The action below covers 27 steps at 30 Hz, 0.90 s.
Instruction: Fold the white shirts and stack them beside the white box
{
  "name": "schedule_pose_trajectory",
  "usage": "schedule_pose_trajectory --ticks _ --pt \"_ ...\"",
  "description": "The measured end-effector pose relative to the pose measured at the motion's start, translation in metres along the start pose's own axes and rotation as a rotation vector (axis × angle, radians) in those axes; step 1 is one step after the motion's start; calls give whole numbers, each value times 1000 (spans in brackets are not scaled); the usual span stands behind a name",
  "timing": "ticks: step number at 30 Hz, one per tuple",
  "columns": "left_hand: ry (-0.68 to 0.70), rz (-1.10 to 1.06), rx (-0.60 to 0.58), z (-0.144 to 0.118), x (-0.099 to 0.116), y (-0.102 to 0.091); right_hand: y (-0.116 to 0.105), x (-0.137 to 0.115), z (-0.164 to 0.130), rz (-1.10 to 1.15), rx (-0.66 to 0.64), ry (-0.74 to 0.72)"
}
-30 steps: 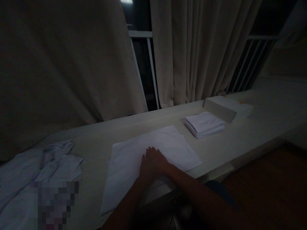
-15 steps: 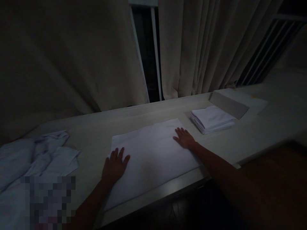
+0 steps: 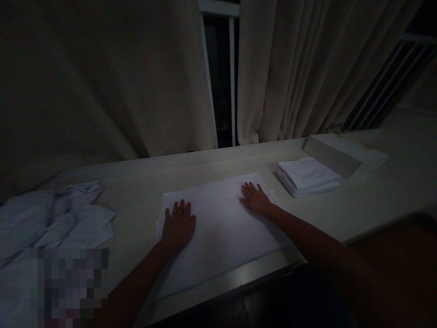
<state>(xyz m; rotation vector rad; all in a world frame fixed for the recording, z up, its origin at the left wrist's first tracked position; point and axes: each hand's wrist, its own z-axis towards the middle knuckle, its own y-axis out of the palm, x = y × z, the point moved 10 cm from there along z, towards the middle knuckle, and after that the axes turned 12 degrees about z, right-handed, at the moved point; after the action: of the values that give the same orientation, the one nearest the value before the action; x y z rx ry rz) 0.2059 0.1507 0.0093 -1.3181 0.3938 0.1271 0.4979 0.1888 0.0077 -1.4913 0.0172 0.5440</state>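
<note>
Here, left hand (image 3: 178, 225) and right hand (image 3: 254, 199) spread flat on white cloth (image 3: 218, 228), no readable writing

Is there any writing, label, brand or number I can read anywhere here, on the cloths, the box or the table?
None can be read.
The white cloth under the left hand and the right hand: plain, no print shows.
The folded stack and the crumpled cloths: no labels visible.
The box: a small yellowish mark beside its far edge, too dim and small to read.
The table: bare of text.
</note>
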Motion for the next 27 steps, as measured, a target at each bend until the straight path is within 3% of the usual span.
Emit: schedule_pose_trajectory --ticks 4,7,10,14,18,20,23,27 --pt "248 -150 -10 40 75 -21 28 -90 45 125 -60 -251" --pt "248 -194 -34 65 86 -12 44 -98 72 178 -91 -214" --pt "175 -195 -59 79 49 17 47 -59 82 171 -115 -164" --pt "25 -159 -84 78 -33 61 31 32 77 143 -100 -2" --pt "-32 -137 -76 67 -80 81 5 93 66 97 -29 83" --pt "-71 -138 -73 60 -90 79 -8 99 55 75 -10 92" --pt "-105 -144 -28 34 -91 59 -31 74 21 48 28 24" --pt "1 -146 46 -48 -69 27 -43 21 -74 41 38 -149"
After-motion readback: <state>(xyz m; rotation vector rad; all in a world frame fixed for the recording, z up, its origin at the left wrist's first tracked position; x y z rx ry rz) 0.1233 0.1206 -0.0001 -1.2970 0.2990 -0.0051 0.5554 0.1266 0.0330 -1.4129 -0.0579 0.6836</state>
